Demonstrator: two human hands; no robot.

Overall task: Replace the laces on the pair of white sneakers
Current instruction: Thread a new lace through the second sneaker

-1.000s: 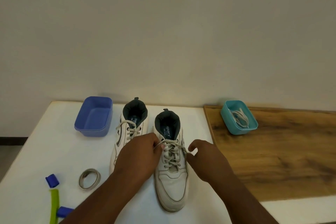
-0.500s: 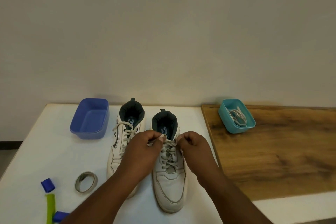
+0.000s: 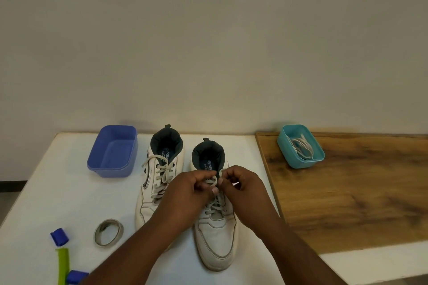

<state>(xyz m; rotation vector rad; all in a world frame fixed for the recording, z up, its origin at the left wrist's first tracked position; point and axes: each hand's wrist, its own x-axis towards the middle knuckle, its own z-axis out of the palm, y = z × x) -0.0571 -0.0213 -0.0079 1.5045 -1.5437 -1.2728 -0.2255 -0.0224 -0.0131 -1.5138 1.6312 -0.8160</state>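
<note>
Two white sneakers stand side by side on the white table, toes toward me. The left sneaker (image 3: 159, 176) is laced with a grey-white lace. Over the right sneaker (image 3: 216, 238), both my hands meet at the top eyelets. My left hand (image 3: 187, 194) pinches the right sneaker's lace (image 3: 215, 206) near the tongue. Facing it, my right hand (image 3: 243, 190) pinches the same lace's other end. The knot area is hidden behind my fingers. A teal tub (image 3: 301, 149) at the back right holds coiled white laces (image 3: 301, 146).
An empty blue tub (image 3: 113, 151) stands at the back left. A tape roll (image 3: 108, 232) lies near the front left, beside a green and blue tool (image 3: 62, 261). A wooden board (image 3: 359, 192) covers the right side. A plain wall rises behind the table.
My hands have come together from either side of the right sneaker to its top eyelets, both now pinching the lace. The view shifted slightly.
</note>
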